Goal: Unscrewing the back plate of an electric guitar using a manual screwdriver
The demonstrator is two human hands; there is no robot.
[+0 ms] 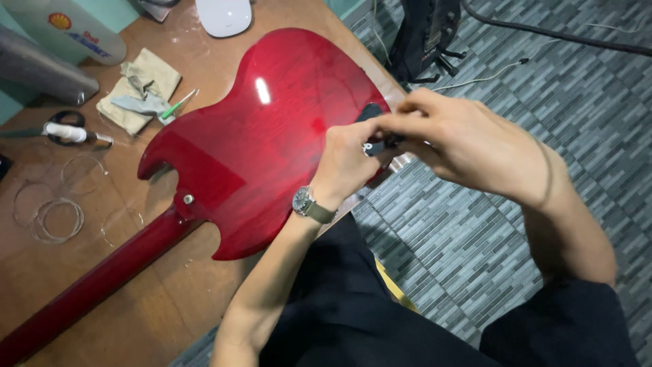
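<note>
Grey patterned floor tiles (475, 224) run under the wooden surface (136, 285), which carries a red electric guitar (272, 136) lying face down, neck (88, 289) running off toward me on the left. Body's lower edge hangs over the rim of the surface, above my lap.

Both hands work at that overhanging edge. Left hand (346, 163), watch (305, 202) on the wrist, pinches a small black-and-silver part (372, 147) against the guitar's rim; that grip is closed on it. Right hand (475, 146) comes over from the other side, fingertips (390, 126) closed on the same part, just beside a dark patch (370, 110) on the body. What the part is exactly, I cannot tell; fingers hide most of it.

Elsewhere: coiled strings (58, 217) loose on the surface, a folded cloth (139, 88), a green-handled screwdriver (180, 104), a black-handled tool (64, 129), a white dish-shaped thing (224, 15) at the top, and a black stand (424, 34) and cables (489, 75) on the floor.

Risks as I judge them:
- Part is tiny and held over open floor. A slip drops it onto patterned tile, hard to find.
- Glossy finish right under my fingertips; a metal edge dragged sideways would scratch it.
- Body overhangs; a hard push down at this edge could tip or slide the guitar.
- Loose string coils near the neck could snag if the guitar shifts.
</note>
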